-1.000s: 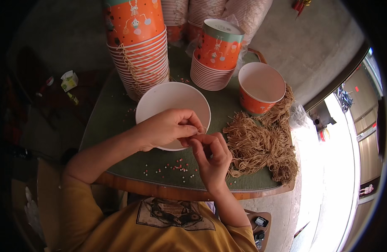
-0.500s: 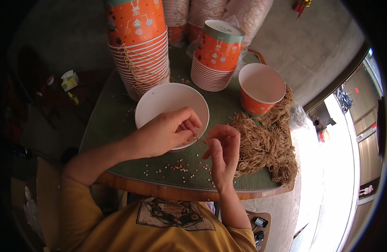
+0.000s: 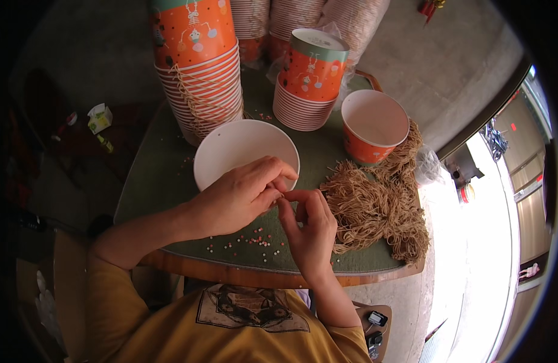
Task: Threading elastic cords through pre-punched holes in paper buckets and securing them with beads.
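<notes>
A white-lined paper bucket [image 3: 230,145] lies tilted with its mouth toward me. My left hand [image 3: 236,196] is in front of its lower right rim, thumb and forefinger pinched together. My right hand [image 3: 310,233] meets it there, thumb and forefinger also closed. Whatever is between the fingertips is too small to make out. Right of my right hand lies a large heap of tan cords [image 3: 375,206]. Small red and white beads [image 3: 264,242] are scattered on the green tabletop below my hands.
An orange paper bucket [image 3: 375,124] stands upright behind the cords. A tall stack of buckets [image 3: 200,85], upside down with cords hanging on it, rises behind at left; a shorter stack [image 3: 309,91] is beside it. Bagged stacks [image 3: 297,18] stand farther back. The wooden table edge [image 3: 230,272] is near me.
My right hand has moved left and up to meet my left hand, and its thumb and forefinger have closed. The left hand has hardly shifted.
</notes>
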{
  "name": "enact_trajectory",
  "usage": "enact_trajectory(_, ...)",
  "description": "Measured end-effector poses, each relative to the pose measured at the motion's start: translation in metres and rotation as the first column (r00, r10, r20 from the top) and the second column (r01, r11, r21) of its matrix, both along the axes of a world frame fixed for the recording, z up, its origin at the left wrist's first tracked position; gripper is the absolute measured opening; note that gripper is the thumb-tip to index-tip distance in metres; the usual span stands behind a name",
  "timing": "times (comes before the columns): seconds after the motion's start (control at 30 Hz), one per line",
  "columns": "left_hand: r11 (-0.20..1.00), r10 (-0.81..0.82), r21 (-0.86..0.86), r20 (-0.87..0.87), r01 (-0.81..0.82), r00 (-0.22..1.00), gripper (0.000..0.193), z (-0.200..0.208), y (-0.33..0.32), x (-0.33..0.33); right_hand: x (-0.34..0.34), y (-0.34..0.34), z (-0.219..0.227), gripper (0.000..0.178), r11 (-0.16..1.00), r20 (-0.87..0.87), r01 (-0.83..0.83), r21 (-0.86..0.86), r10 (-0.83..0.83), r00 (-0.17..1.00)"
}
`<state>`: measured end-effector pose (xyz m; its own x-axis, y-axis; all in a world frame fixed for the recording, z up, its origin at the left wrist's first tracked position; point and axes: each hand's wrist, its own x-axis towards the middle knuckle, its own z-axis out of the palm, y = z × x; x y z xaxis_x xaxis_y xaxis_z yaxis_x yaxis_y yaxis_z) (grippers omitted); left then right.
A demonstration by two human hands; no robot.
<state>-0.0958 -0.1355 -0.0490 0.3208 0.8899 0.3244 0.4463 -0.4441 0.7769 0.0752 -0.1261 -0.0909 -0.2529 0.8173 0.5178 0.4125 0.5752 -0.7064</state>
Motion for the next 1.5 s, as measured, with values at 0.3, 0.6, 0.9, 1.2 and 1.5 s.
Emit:
enact_trajectory(0.3,0.998,0.022,0.052,-0.092,-0.017,0.995,0.023,-0.002,-0.003,-0.002,-0.001,0.003,-0.011,0.011,0.93,-0.326,-0.173,-0.325,0.062,0.943)
enact_trajectory(0.6,0.94,0.141,0.339,-0.292,-0.035,0.946,0.016,-0.007,-0.005,0.003,-0.005,-0.002,-0.015,0.012,0.959,-0.292,-0.117,-0.257,0.039,0.956)
enact_trajectory(0.9,0.96,0.193,0.221,-0.088,-0.17,0.977,0.015,-0.014,-0.004,0.005,-0.006,-0.003,-0.014,0.013,0.992,-0.209,-0.084,-0.094,0.063,0.976)
enact_trajectory(1.2,0.983,0.157,-0.105,0.065,-0.15,0.985,0.013,-0.007,-0.005,0.003,-0.006,-0.002,-0.014,0.013,0.992,-0.212,-0.113,-0.059,0.098,0.972)
enact_trajectory(1.5,0.965,0.102,-0.257,0.18,-0.053,0.978,0.016,-0.007,-0.003,0.002,-0.002,0.003,-0.017,0.007,0.931,-0.422,-0.219,-0.29,0.081,0.903)
